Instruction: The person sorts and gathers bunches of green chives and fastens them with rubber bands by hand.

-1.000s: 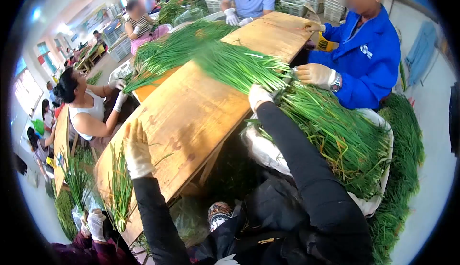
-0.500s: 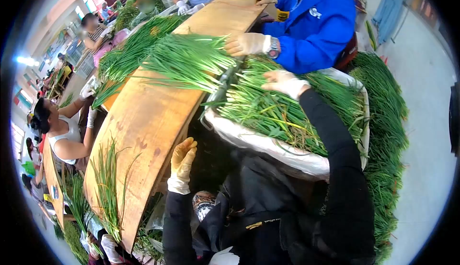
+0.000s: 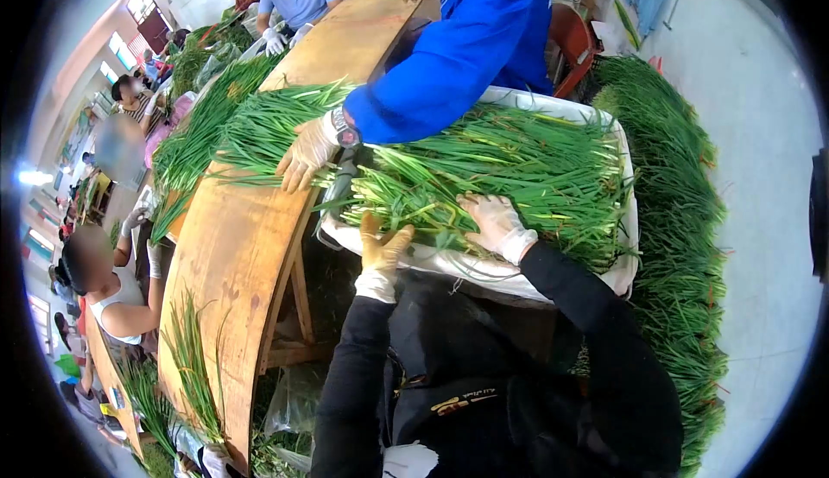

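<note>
Reaching into a white-lined crate point(image 3: 553, 281) heaped with green chives point(image 3: 518, 163), the gloved right hand point(image 3: 494, 221) is laid flat on the stalks, fingers spread. The left hand point(image 3: 381, 249) is raised at the crate's near edge, fingers apart, gripping nothing. Beyond the crate, a co-worker's gloved hand point(image 3: 304, 153) is pressed on chives by the wooden table point(image 3: 233, 245).

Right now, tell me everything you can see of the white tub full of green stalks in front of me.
The white tub looks like plastic or lined with white sheeting, its rim showing at the near and far sides. It stands beside the wooden table, heaped with long green stalks lying roughly level and spilling onto the table. The left hand rests at its near rim; the right hand lies flat on the stalks. A co-worker's gloved hand presses the stalks by the table edge.
</note>
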`<control>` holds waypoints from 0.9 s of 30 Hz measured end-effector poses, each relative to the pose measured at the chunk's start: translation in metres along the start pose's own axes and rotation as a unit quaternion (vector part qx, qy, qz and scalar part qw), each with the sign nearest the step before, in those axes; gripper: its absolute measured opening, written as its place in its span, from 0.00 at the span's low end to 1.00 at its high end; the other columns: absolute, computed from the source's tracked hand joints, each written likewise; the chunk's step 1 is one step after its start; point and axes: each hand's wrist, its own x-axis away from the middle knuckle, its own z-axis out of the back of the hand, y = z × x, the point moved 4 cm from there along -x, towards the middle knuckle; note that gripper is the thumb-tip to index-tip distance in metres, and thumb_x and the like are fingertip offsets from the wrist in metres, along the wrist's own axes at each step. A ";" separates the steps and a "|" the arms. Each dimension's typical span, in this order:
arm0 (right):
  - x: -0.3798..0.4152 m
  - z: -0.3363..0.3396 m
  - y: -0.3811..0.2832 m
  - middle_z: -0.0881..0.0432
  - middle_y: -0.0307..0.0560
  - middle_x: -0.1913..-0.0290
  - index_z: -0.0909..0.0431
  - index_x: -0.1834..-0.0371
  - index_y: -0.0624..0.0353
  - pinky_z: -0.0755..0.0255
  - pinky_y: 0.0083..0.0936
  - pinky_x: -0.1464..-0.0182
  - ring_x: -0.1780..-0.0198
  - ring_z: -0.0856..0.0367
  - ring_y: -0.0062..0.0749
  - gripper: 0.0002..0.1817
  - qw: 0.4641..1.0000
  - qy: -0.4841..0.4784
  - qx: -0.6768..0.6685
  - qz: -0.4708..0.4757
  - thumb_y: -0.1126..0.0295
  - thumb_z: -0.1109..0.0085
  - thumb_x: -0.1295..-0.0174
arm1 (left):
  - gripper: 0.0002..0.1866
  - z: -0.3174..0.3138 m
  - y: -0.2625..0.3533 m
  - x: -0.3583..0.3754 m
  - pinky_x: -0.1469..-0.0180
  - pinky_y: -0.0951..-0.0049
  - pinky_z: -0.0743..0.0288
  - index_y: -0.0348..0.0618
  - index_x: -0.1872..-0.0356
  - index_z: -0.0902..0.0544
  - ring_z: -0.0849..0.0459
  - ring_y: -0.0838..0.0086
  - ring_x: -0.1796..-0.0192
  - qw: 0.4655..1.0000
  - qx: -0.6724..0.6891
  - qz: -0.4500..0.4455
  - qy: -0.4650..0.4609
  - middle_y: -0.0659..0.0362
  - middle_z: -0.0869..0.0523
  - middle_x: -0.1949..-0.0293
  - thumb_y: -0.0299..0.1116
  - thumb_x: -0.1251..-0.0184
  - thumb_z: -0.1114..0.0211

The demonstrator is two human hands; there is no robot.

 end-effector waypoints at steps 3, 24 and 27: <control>-0.017 -0.002 0.013 0.37 0.51 0.40 0.42 0.38 0.53 0.44 0.40 0.42 0.42 0.36 0.45 0.42 0.998 -0.052 0.011 0.020 0.45 0.42 0.56 | 0.44 -0.016 -0.015 0.000 0.55 0.72 0.27 0.43 0.36 0.55 0.27 0.66 0.53 0.998 -0.040 0.031 -0.042 0.50 0.39 0.42 0.18 0.52 0.37; -0.194 0.002 -0.084 0.29 0.63 0.48 0.37 0.45 0.71 0.36 0.26 0.46 0.47 0.29 0.42 0.47 0.970 -0.227 -0.079 0.035 0.55 0.29 0.69 | 0.27 -0.016 -0.025 0.008 0.53 0.78 0.30 0.36 0.40 0.42 0.26 0.73 0.54 0.986 0.039 0.133 -0.098 0.56 0.26 0.52 0.20 0.41 0.47; -0.185 0.022 -0.064 0.24 0.59 0.54 0.29 0.53 0.68 0.34 0.30 0.48 0.52 0.25 0.43 0.34 0.975 -0.154 -0.158 0.000 0.59 0.32 0.65 | 0.22 -0.003 -0.023 0.004 0.51 0.75 0.30 0.37 0.45 0.33 0.25 0.73 0.54 0.994 0.021 0.102 -0.045 0.56 0.25 0.52 0.23 0.43 0.42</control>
